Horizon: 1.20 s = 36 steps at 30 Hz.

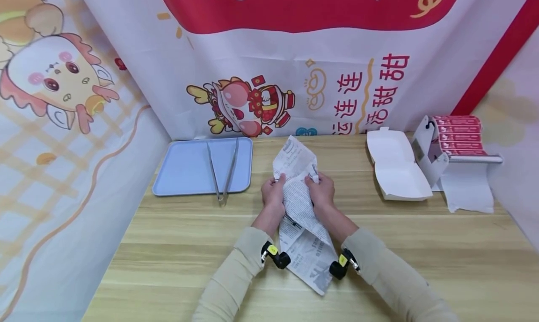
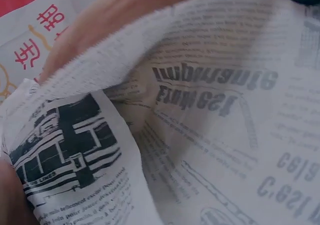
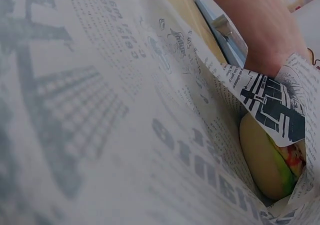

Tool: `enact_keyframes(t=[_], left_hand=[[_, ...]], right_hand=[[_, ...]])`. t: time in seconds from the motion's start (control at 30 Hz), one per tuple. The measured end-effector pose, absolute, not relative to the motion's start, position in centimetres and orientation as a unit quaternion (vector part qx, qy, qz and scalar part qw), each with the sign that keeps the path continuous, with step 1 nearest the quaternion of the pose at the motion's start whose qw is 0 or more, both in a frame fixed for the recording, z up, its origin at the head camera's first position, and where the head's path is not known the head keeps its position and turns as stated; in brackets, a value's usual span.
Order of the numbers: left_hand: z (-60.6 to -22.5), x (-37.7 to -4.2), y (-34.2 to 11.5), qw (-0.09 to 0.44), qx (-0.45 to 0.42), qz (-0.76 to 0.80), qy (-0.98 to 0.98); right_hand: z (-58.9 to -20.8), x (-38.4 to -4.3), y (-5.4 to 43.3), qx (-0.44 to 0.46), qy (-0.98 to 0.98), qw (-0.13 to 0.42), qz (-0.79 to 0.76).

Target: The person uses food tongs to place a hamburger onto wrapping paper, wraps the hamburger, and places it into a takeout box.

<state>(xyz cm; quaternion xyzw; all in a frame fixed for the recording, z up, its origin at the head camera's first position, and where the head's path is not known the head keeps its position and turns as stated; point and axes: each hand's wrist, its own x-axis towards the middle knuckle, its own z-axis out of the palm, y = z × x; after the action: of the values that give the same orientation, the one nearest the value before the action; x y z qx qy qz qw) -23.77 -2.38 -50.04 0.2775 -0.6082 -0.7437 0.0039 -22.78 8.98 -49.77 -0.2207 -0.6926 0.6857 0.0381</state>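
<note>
A sheet of newspaper-print wrapping paper is folded over at the middle of the table, its near flap spread towards the person. My left hand grips the paper's left side, thumb on top. Opposite it, my right hand holds the right side in the same way. Inside the folds, the right wrist view shows a burger with a pale bun, green leaf and red filling. From the head view the burger is hidden by the paper. In the left wrist view the printed sheet covers most of the scene.
At the back left lies a blue tray with metal tongs across it, their tips over its near edge. To the right are an opened white takeaway box and a dispenser with a roll of red labels. Printed banners stand behind.
</note>
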Motion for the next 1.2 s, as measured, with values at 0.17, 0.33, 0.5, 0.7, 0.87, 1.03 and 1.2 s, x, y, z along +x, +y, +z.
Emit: enact_keyframes(t=[0.17, 0.33, 0.5, 0.7, 0.87, 1.03, 1.2], left_hand=[[-49.8, -23.6, -2.4, 0.021, 0.246, -0.726, -0.643], [-49.8, -23.6, -2.6, 0.025, 0.234, -0.727, -0.645], [-50.0, -23.5, -2.8, 0.015, 0.237, -0.739, -0.631], [-50.3, -23.4, -3.4, -0.019, 0.178, -0.78, -0.6], [-50.7, -23.5, -3.8, -0.058, 0.109, -0.777, -0.618], [-51.0, -23.4, -4.0, -0.073, 0.094, -0.763, -0.635], [-51.2, -23.6, -4.3, -0.077, 0.123, -0.79, -0.596]], right_hand=[[-49.2, -22.7, 8.8, -0.229, -0.677, 0.029, 0.699], [-49.2, -22.5, 8.6, -0.24, -0.659, 0.032, 0.712], [-49.7, -22.5, 8.7, -0.253, -0.637, 0.034, 0.727], [-50.3, -22.7, 8.9, -0.257, -0.634, 0.04, 0.729], [-50.2, -22.6, 9.0, -0.254, -0.662, 0.056, 0.702], [-49.9, -22.4, 9.0, -0.242, -0.649, 0.056, 0.719], [-50.2, -23.0, 9.4, -0.246, -0.579, 0.06, 0.775]])
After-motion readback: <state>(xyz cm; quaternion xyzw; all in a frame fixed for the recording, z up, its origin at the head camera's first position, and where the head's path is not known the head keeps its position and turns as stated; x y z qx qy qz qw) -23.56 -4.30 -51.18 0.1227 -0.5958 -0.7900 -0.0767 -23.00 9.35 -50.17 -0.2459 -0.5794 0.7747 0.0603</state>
